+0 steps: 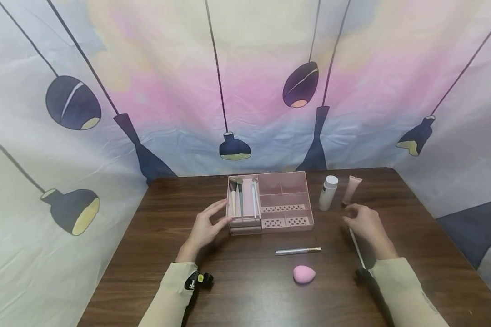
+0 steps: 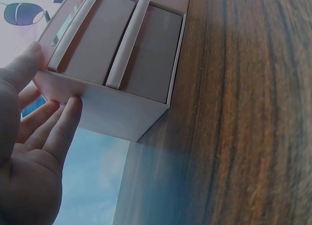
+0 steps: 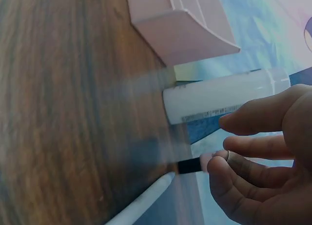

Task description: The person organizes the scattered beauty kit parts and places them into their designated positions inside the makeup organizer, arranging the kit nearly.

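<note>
My left hand (image 1: 204,228) is at the left end of a pink makeup organizer (image 1: 286,183). In the left wrist view its straight fingers (image 2: 66,122) rest against the side wall, with the thumb by the front corner. Several makeup brushes (image 1: 240,200) lie in the organizer's left tray, above two small drawers (image 2: 146,54). My right hand (image 1: 366,225) hovers over a slim white stick (image 3: 141,200) on the table, fingers loosely bent and nothing between them. Just beyond it stand a pink squeeze tube (image 1: 352,188) with a black cap and a white bottle (image 3: 219,96).
A silver pen-like stick (image 1: 296,251) lies in front of the organizer on the brown wooden table (image 1: 245,295). Nearer to me is a pink makeup sponge (image 1: 303,274). A cloth backdrop (image 1: 262,91) printed with lamps hangs behind the table's far edge.
</note>
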Motion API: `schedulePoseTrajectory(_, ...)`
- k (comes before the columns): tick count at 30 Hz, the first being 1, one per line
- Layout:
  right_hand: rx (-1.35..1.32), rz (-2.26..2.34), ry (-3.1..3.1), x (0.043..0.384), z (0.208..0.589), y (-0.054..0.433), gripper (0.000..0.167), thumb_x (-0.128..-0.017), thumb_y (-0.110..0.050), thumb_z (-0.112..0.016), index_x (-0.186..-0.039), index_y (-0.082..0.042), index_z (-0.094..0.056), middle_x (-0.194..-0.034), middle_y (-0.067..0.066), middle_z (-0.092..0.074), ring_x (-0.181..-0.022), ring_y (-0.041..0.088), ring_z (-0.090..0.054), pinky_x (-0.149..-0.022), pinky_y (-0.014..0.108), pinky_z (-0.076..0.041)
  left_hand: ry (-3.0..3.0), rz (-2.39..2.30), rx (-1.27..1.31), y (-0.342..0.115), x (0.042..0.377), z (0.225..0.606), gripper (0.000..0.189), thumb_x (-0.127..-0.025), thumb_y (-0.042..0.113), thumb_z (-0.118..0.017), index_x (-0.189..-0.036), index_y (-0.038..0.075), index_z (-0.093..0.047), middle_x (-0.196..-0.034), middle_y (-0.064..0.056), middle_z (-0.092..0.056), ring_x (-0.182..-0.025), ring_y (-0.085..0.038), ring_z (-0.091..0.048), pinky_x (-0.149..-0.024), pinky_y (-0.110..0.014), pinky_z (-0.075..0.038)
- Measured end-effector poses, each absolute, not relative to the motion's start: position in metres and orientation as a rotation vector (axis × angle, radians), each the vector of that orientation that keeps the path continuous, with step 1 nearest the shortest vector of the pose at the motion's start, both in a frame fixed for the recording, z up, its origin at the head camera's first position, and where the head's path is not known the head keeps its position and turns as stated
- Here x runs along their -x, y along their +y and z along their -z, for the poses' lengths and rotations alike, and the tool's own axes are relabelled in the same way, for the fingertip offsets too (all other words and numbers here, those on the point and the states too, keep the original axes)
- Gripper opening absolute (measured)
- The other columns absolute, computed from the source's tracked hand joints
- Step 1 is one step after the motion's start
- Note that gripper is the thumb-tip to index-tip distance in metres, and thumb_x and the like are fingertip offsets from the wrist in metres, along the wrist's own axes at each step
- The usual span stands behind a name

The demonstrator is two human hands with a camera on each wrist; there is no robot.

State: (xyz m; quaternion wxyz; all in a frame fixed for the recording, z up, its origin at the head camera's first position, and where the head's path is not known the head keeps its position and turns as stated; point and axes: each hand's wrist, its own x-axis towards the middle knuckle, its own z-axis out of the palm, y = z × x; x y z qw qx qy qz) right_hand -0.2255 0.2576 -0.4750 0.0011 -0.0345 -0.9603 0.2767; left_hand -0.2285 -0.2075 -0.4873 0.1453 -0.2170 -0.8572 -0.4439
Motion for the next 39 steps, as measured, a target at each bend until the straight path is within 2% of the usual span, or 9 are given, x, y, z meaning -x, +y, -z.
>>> schedulePoseTrajectory(15, 0.178, -0.823, -3.108, 0.222, 0.488, 0.269, 0.042, -0.087, -0.020, -0.067, -0.121, 0.004, -0.060, -0.102, 0.021, -0.066, -0.091, 0.038, -0.062, -0.070, 0.047, -0.049, -2.471, 1.306, 0.609, -0.206, 0.229, 0.489, 0.052, -0.086, 0.020, -0.075, -0.135, 0.011, -0.059, -0.139, -0.008, -0.057, -0.130, -0.027, -0.052, -0.110, -0.047, -0.040)
schedulePoseTrajectory(20, 0.164, -0.821, -3.096, 0.222, 0.492, 0.270, 0.038, -0.086, -0.020, -0.067, -0.116, 0.002, -0.062, -0.100, 0.019, -0.066, -0.090, 0.038, -0.062, -0.070, 0.048, -0.049, -2.479, 1.295, 0.602, -0.206, 0.229, 0.488, 0.052, -0.086, 0.020, -0.076, -0.135, 0.011, -0.059, -0.139, -0.007, -0.057, -0.130, -0.026, -0.052, -0.110, -0.045, -0.041)
schedulePoseTrajectory(26, 0.162, -0.812, -3.082, 0.222, 0.495, 0.269, 0.031, -0.084, -0.017, -0.068, -0.110, 0.001, -0.066, -0.097, 0.018, -0.068, -0.093, 0.040, -0.062, -0.074, 0.052, -0.048, -2.467, 1.301, 0.609, -0.207, 0.229, 0.488, 0.053, -0.085, 0.019, -0.076, -0.135, 0.011, -0.059, -0.139, -0.009, -0.057, -0.129, -0.027, -0.053, -0.108, -0.044, -0.043)
schedulePoseTrajectory(32, 0.188, -0.823, -3.109, 0.222, 0.496, 0.270, 0.031, -0.084, -0.016, -0.069, -0.110, 0.001, -0.065, -0.099, 0.019, -0.067, -0.094, 0.040, -0.062, -0.078, 0.056, -0.046, -2.475, 1.324, 0.584, -0.206, 0.228, 0.488, 0.052, -0.085, 0.020, -0.076, -0.134, 0.013, -0.060, -0.139, -0.007, -0.057, -0.130, -0.026, -0.053, -0.109, -0.043, -0.042)
schedulePoseTrajectory(39, 0.178, -0.833, -3.109, 0.222, 0.500, 0.270, 0.029, -0.084, -0.015, -0.069, -0.109, 0.001, -0.067, -0.097, 0.018, -0.067, -0.094, 0.040, -0.061, -0.085, 0.061, -0.041, -2.444, 1.350, 0.578, -0.203, 0.227, 0.487, 0.053, -0.082, 0.012, -0.078, -0.132, 0.004, -0.060, -0.137, -0.015, -0.057, -0.128, -0.032, -0.053, -0.109, -0.047, -0.041)
